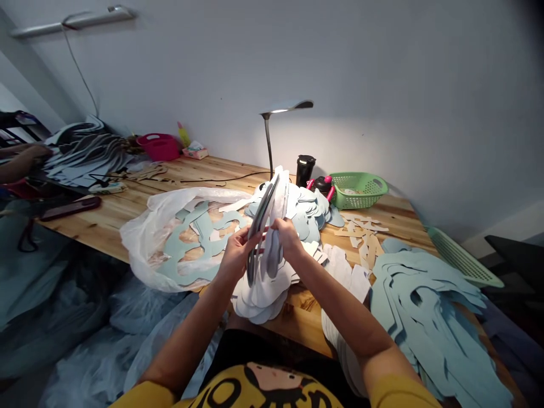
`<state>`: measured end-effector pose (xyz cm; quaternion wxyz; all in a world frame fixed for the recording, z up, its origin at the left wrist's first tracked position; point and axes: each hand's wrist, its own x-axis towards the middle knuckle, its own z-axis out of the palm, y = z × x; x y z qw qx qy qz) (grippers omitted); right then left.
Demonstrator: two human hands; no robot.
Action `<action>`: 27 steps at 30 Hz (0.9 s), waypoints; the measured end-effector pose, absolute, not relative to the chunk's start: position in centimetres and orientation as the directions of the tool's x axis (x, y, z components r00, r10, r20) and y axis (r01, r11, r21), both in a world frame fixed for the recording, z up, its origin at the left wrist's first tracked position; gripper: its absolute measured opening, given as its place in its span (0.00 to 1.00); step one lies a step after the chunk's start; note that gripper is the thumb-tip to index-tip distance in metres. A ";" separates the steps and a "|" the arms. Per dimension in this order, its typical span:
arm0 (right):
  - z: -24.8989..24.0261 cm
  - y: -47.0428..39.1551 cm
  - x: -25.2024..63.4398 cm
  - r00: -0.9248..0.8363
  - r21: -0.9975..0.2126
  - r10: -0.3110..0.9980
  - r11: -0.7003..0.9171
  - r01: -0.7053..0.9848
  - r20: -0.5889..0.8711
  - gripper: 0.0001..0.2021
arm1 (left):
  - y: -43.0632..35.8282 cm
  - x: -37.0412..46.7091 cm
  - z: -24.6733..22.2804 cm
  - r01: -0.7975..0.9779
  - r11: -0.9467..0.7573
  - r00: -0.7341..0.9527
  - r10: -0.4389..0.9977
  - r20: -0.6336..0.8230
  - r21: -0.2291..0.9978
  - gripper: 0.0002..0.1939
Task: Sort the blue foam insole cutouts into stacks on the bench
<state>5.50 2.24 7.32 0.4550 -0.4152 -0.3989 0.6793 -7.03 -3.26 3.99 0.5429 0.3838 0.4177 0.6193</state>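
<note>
My left hand (238,249) is closed on a bundle of thin grey cut-out sheet pieces (255,249), held upright on edge. A bundle of white cut-out pieces (272,258) stands beside it, pinched near its middle by my right hand (287,237). A narrow gap shows between the two bundles, and some fingertips are hidden behind them. Just below lies a pile of white rounded cut-outs (260,303) at the table's front edge. Pale blue-grey cut-outs (306,218) are heaped behind my right hand.
A clear plastic bag (142,238) with pale blue cut-out sheets lies left. Right are a large blue sheet stack (425,311), tan scraps (369,249) and a green basket (359,191). Behind stand a lamp (268,141) and black cup (305,170). Another person's arm (21,161) reaches in far left.
</note>
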 end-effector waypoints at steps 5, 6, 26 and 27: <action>6.6 2.3 8.7 -0.168 -0.900 0.970 -0.227 -0.371 -0.176 0.16 | -2.8 -9.0 5.1 -0.327 -0.101 -0.258 0.966 0.013 0.940 0.23; 6.5 2.1 9.5 -0.136 -0.891 0.977 -0.208 -0.405 -0.166 0.16 | -2.7 -9.8 5.4 -0.348 -0.132 -0.310 0.951 0.019 0.928 0.22; 9.0 -4.2 18.0 -0.490 -0.888 0.860 0.332 0.317 0.146 0.24 | -5.0 -5.7 6.9 -0.653 -0.058 -0.059 0.998 0.025 0.755 0.10; 9.7 -4.4 17.7 -0.496 -0.857 0.849 0.384 0.343 0.182 0.27 | -5.0 -3.0 6.3 -0.607 -0.019 -0.045 0.999 -0.010 0.795 0.14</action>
